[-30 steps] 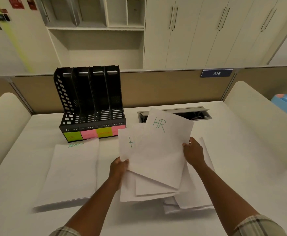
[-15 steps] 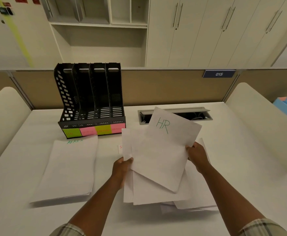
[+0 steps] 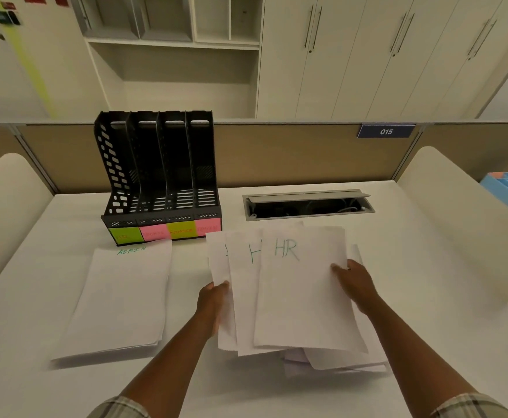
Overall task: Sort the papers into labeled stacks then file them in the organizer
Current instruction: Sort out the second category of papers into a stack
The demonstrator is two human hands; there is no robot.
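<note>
An ADMIN stack lay squared on the table. Her left hand and right hand each pinched fanned HR sheets over unsorted papers. The organizer looked unfilled; filing remained.

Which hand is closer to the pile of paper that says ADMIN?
The left hand. It grips the left edge of the fanned sheets, just right of the ADMIN pile. The right hand holds the HR sheet on its far side, farther away.
</note>
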